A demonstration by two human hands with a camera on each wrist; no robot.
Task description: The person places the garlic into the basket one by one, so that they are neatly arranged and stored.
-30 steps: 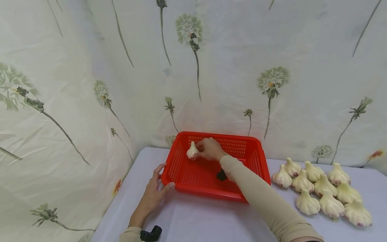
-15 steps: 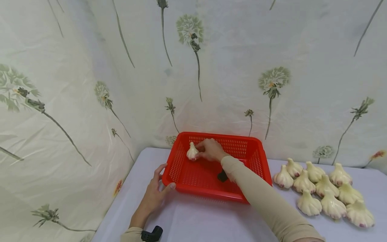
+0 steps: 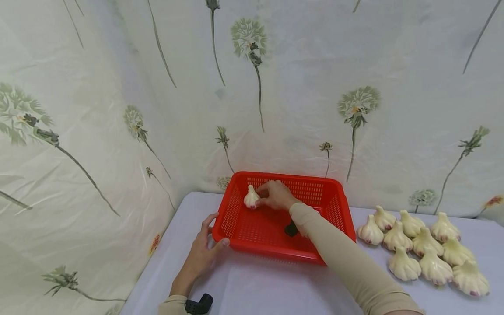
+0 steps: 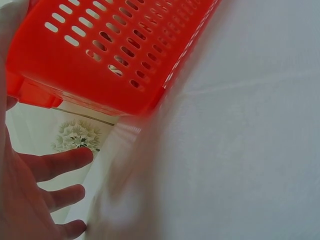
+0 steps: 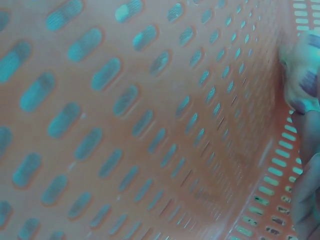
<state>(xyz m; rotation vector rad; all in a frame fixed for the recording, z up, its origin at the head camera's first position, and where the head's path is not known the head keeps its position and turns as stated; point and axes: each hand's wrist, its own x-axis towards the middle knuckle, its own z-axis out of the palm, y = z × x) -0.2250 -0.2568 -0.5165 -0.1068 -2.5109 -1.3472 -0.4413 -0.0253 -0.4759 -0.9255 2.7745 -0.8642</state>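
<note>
My right hand (image 3: 275, 195) reaches into a red plastic basket (image 3: 271, 251) and pinches a white garlic bulb (image 3: 250, 200) between thumb and fingers. The bulb stands upright, stem up, near the basket's left end. In the right wrist view, the bulb (image 5: 302, 75) and part of the fingers show at the right edge, beside the perforated wall. My left hand (image 3: 201, 251) holds the basket's near left corner, thumb at the front rim and index finger at the left rim. The left wrist view shows its other fingers (image 4: 65, 162) spread, off the basket wall (image 4: 90, 70).
Several garlic bulbs (image 3: 425, 243) lie grouped on the white-covered table (image 3: 252, 288), right of the basket. A dandelion-patterned sheet (image 3: 299, 87) hangs close behind the basket and along the left side. My right forearm crosses over the basket's front right rim.
</note>
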